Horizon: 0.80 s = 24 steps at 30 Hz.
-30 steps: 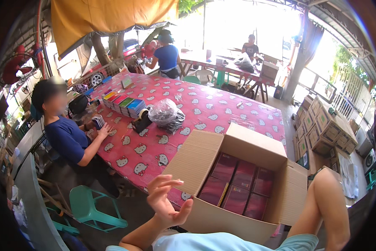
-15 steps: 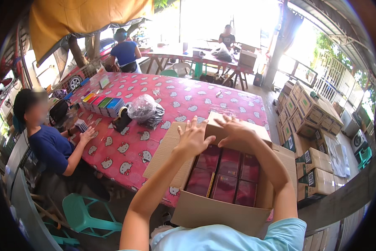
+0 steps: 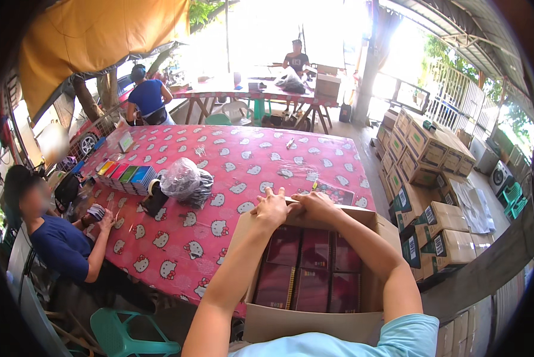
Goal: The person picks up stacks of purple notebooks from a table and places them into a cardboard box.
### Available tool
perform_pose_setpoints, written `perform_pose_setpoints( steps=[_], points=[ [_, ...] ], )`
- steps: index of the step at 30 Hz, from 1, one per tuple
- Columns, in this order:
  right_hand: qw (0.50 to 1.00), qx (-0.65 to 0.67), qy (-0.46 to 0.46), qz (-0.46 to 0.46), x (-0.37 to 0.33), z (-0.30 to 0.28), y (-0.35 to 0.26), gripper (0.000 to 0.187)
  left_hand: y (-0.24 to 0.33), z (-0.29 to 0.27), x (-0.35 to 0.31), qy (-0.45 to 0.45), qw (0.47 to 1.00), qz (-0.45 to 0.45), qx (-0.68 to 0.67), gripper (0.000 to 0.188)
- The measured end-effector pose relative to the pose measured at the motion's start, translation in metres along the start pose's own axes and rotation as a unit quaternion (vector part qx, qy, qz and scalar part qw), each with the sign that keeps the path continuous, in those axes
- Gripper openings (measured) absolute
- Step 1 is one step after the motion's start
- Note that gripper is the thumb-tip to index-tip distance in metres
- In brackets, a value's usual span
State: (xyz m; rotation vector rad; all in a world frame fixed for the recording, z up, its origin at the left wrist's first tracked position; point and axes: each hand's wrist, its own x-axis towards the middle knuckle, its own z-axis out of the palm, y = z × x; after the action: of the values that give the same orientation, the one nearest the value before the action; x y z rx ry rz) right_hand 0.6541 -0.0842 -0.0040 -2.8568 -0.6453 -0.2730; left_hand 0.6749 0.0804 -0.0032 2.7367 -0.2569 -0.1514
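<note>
An open cardboard box (image 3: 314, 326) stands at the table's near edge, right in front of me. Dark maroon packs (image 3: 314, 256) lie inside it in two rows, several in all. My left hand (image 3: 272, 208) is bent over the box's far edge, its fingers curled. Close beside it, my right hand (image 3: 316, 205) also grips that far edge, thumb toward the left hand. The parts of the fingers beyond the cardboard are hidden. My right forearm crosses above the box's right side, and my left forearm passes over its left side.
The pink patterned table (image 3: 261, 149) holds a clear plastic bag (image 3: 181, 178), a black tape dispenser (image 3: 154, 199) and stacks of colourful packs (image 3: 126, 177). A co-worker (image 3: 62, 238) sits at the left, near a green stool (image 3: 130, 333). Stacked cartons (image 3: 433, 232) stand right.
My hands have come down from the raised far flap and closed on the far edge, nearer each other. That flap no longer stands up. The view has shifted; the co-worker's hands have come together.
</note>
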Motion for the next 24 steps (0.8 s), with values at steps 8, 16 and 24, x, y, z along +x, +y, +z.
perform_pose_setpoints(
  steps=[8,16,24],
  points=[
    [0.995,0.055,-0.08,0.02,0.002,-0.001,0.015,0.035,-0.01,0.005,0.018,-0.025,0.996,0.073,0.048,0.04],
    [0.989,0.062,-0.12,0.055,0.005,-0.002,0.01,0.039,-0.011,-0.007,0.021,-0.047,0.994,0.079,0.053,0.026],
    [0.992,0.033,-0.116,0.039,0.005,-0.007,0.009,0.032,-0.004,-0.024,0.034,-0.134,0.989,0.039,0.041,0.03]
  ],
)
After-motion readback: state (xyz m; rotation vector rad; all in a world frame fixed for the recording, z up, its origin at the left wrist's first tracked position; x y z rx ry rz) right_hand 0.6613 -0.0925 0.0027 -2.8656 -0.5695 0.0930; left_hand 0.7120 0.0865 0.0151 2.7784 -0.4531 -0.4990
